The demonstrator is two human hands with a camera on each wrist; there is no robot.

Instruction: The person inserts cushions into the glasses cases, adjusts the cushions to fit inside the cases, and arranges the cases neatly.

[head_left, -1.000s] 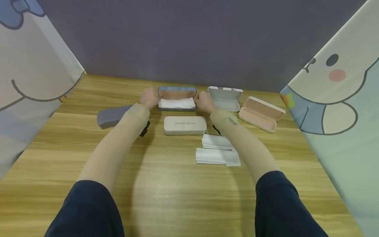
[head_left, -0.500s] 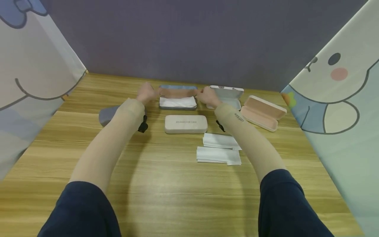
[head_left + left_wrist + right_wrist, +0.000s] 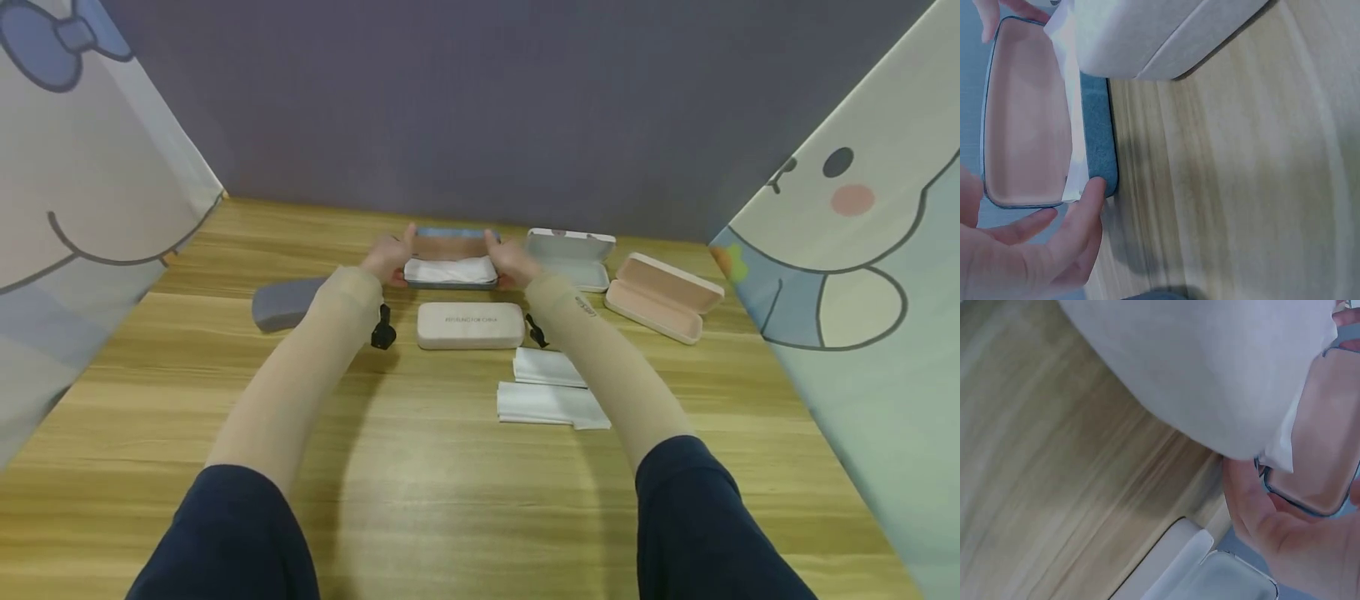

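An open blue glasses case (image 3: 450, 236) with a pinkish lining stands at the back of the table, a folded white cloth (image 3: 450, 271) lying in its base. My left hand (image 3: 387, 257) holds its left end. In the left wrist view, fingers (image 3: 1088, 206) touch the front corner of the base, and the thumb is by the raised lid (image 3: 1029, 112). At the right end my right hand (image 3: 513, 262) holds the case likewise, thumb up at the lid. The right wrist view shows its fingers (image 3: 1244, 487) against the base corner, partly hidden by a pale case.
A closed cream glasses case (image 3: 471, 325) lies just in front. Two folded white cloths (image 3: 551, 403) lie nearer me. Rightward are an open white case (image 3: 570, 250) and an open pink-lined case (image 3: 663, 296). A grey case (image 3: 285, 304) is beside my left forearm. A dark wall stands behind.
Half a second ago both hands were curled, a little apart from the case ends. Now they have come inward, thumbs raised at the lid and fingers on the base. The case stays open.
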